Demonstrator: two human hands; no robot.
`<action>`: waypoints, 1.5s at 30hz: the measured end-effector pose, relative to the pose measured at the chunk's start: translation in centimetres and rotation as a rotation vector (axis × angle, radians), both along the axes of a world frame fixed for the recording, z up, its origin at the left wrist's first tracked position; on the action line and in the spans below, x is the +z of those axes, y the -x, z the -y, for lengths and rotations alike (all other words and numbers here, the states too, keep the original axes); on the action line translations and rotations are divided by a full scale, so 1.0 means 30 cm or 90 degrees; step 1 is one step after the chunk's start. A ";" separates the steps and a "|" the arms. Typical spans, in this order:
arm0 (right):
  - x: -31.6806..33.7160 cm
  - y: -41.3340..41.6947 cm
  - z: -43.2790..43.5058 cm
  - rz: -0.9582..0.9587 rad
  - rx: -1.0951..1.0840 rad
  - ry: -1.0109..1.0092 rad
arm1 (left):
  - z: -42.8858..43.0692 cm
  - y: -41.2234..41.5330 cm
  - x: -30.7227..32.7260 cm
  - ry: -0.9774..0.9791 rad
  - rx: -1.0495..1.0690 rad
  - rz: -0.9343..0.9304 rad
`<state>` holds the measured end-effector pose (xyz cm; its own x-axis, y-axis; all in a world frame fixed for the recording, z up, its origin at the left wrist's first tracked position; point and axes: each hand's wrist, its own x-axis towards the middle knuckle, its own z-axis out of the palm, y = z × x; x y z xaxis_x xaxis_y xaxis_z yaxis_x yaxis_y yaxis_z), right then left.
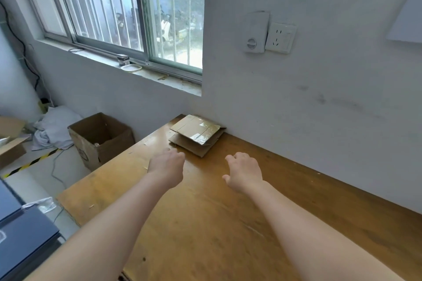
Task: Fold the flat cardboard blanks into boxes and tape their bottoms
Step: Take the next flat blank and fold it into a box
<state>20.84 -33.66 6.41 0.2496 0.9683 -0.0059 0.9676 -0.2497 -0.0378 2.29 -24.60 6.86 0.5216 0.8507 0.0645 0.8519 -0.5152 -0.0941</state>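
Observation:
A small stack of flat cardboard blanks lies at the far left corner of the wooden table, against the wall; shiny tape shows on the top blank. Both my arms stretch forward over the table. My left hand hovers just short of the stack's near left corner, fingers curled downward, holding nothing. My right hand hangs to the right of the stack and a little nearer, fingers loosely bent and apart, also holding nothing. Neither hand touches the cardboard.
An open brown carton stands on the floor left of the table. Beyond it lie crumpled cloth and more cardboard. A dark case sits at the bottom left. The wall runs close behind the table, with a socket.

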 end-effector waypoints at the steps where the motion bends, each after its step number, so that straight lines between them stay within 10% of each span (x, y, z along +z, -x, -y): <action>1: -0.002 -0.007 -0.032 -0.001 -0.003 0.005 | -0.039 -0.008 -0.005 0.006 -0.001 0.002; 26: -0.331 -0.053 -0.813 -0.262 -0.323 0.112 | -0.981 -0.200 -0.359 0.233 -0.024 0.115; 37: -0.397 -0.037 -0.916 -0.694 -0.692 -0.236 | -1.130 -0.235 -0.426 0.339 0.181 0.310; 45: -0.339 0.013 -0.799 -0.813 -0.625 -0.438 | -1.027 -0.226 -0.353 0.518 0.288 0.696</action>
